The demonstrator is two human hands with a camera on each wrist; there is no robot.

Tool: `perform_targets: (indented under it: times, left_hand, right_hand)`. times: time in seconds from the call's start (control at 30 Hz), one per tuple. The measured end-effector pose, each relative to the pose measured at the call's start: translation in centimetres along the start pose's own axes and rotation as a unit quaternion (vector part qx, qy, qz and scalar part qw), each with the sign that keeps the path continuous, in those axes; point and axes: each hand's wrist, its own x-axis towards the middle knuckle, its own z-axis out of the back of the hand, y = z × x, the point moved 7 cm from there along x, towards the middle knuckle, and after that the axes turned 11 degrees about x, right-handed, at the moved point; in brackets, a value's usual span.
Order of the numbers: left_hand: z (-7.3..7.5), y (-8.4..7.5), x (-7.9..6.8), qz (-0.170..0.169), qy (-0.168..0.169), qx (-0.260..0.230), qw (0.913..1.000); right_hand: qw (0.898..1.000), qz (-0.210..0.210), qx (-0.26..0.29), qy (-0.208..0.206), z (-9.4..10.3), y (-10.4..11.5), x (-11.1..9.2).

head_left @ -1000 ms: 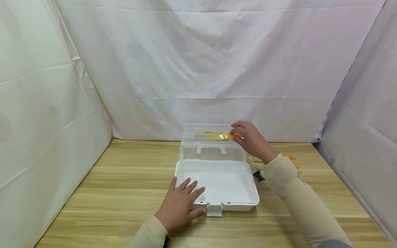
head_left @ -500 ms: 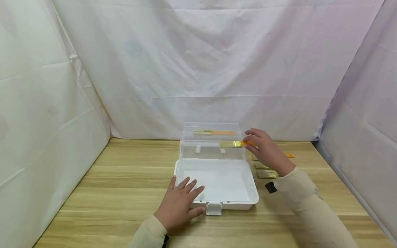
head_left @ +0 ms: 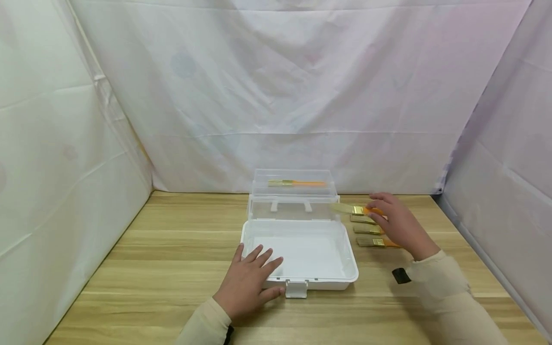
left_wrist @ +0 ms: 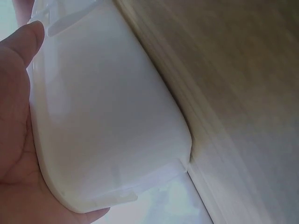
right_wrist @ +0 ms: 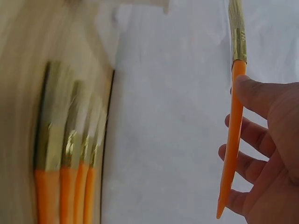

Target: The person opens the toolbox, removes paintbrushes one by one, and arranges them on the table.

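Observation:
My left hand [head_left: 250, 287] rests spread over the near left corner of a white plastic storage box [head_left: 297, 285]; in the left wrist view its thumb lies along the rim. My right hand [head_left: 398, 225] holds a flat paintbrush [right_wrist: 232, 140] by its orange handle, thumb on one side and fingers on the other. The brush's pale bristles point left, to the right of the box's raised clear lid [head_left: 293, 209]. Another orange-handled paintbrush [head_left: 309, 183] shows at the lid's far part. Below my right hand, several paintbrushes [head_left: 375, 242] lie in a row on the table.
The box stands open on a wood-grain table [head_left: 181, 249], its latch [head_left: 296, 289] hanging at the front. White cloth [head_left: 276, 96] hangs behind the table and along both sides. A black strap piece [head_left: 401, 275] shows at the right cuff.
My right hand has carried the paintbrush right and down, from in front of the lid to above the row of brushes, uncovering them. My left hand has stayed on the box.

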Motion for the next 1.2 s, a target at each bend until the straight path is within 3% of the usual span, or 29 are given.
perform_targets:
  times: [0.27,0.53,1.2]
  left_hand:
    - [0.1,0.2,0.0,0.005,-0.006,-0.006,1.0]
    - [0.2,0.2,0.0,0.006,0.002,-0.004,1.0]
    - [0.0,0.0,0.0,0.001,0.009,-0.002,1.0]
  right_hand:
    - [1.0,-0.007,-0.007,-0.003,0.7,-2.0,-2.6]
    - [0.998,-0.034,-0.007,0.043,-0.1,-3.9,-5.9]
    - [0.993,-0.038,-0.01,0.111,-1.7,-4.8,-8.8]
